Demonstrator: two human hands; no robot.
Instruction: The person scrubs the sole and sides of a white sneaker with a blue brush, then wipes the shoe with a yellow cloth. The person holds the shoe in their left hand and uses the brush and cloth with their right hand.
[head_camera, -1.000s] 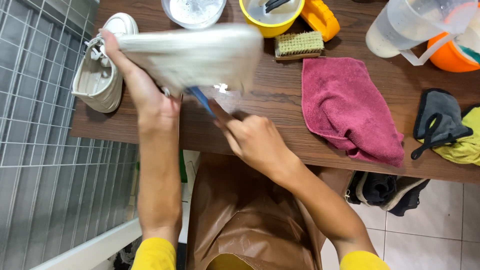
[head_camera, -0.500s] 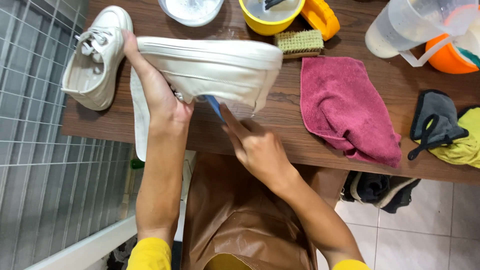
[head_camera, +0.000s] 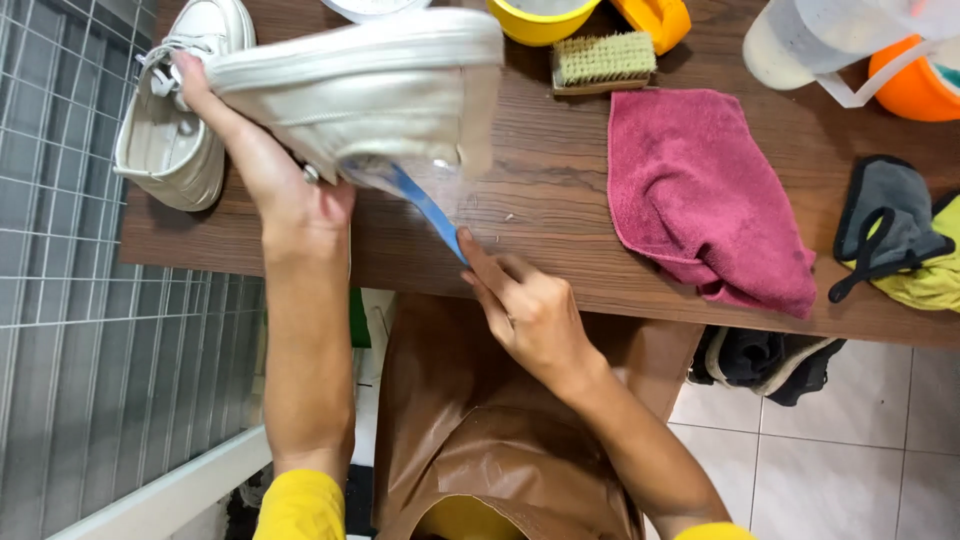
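1. The wooden table carries a pink towel right of the raised shoe.
2. The white shoe hangs above the table, left hand clamped on it.
3. The right hand, just below the shoe, pinches a blue toothbrush; scrubbing the side seems under way, calling for steady strokes.

On my brown wooden table a second white sneaker lies at the left edge. A crumpled pink towel lies to the right, with a wooden scrub brush just beyond it, beside a yellow bowl and an orange plastic piece. Further right I see a clear plastic jug, an orange bowl and a grey cloth on a yellow-green one
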